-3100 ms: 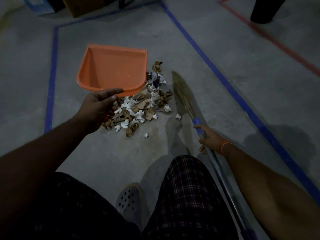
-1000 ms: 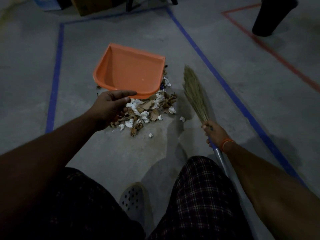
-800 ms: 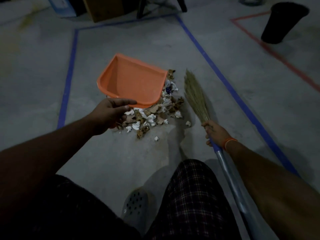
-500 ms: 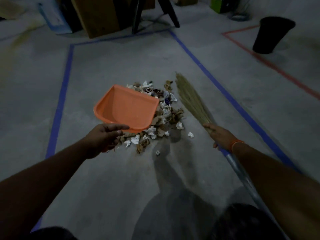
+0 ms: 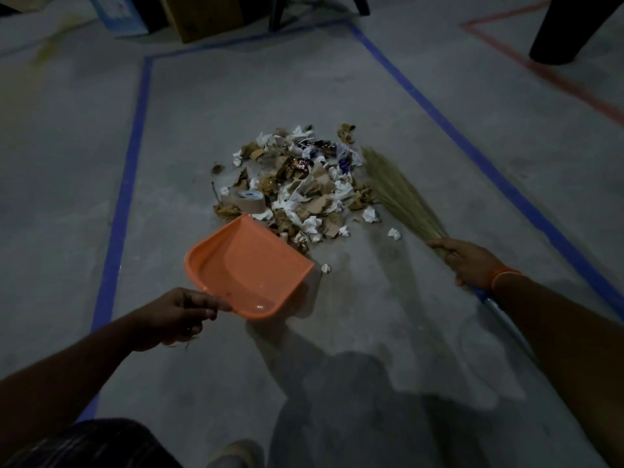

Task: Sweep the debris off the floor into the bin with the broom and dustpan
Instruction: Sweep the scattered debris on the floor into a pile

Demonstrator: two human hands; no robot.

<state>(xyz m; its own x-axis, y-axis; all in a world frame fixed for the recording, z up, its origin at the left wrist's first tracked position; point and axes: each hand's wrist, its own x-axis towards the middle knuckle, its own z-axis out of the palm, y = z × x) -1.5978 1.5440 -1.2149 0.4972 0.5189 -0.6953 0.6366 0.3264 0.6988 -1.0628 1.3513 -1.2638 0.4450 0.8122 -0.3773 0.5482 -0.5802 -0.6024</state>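
Glossy plastic dustpan [image 5: 248, 270], straw-bristled broom [image 5: 398, 194], paper-and-cardboard debris [image 5: 304, 187], matt concrete floor [image 5: 236, 106].

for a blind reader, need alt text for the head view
A left hand holds an empty orange dustpan beside a debris pile on grey floor; the right hand grips a straw broom at the pile's other side.

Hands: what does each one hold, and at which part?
Left hand: orange dustpan, by its near rim. Right hand: broom, where bristles meet handle.
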